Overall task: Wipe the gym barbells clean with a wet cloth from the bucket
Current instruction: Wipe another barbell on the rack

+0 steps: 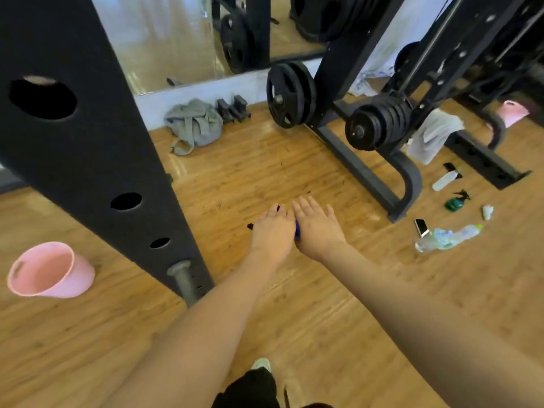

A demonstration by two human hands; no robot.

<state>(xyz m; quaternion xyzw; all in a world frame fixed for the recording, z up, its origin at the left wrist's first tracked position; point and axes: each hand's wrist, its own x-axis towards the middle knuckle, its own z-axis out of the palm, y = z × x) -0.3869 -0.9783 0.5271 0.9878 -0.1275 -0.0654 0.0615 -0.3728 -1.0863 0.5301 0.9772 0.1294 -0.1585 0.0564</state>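
Both arms are stretched out over the wood floor (294, 178), left hand (272, 231) and right hand (316, 228) side by side with fingers straight and spread, and a blue cloth (297, 229) pressed between the two palms, only a sliver of it showing. The pink bucket (50, 270) sits on the floor well to the left of the hands, past the black rack post (88, 136). Beyond the hands a bar loaded with black plates (379, 123) rests low on its rack, with bottles (450, 237) and a phone (421, 228) lying off to the hands' right.
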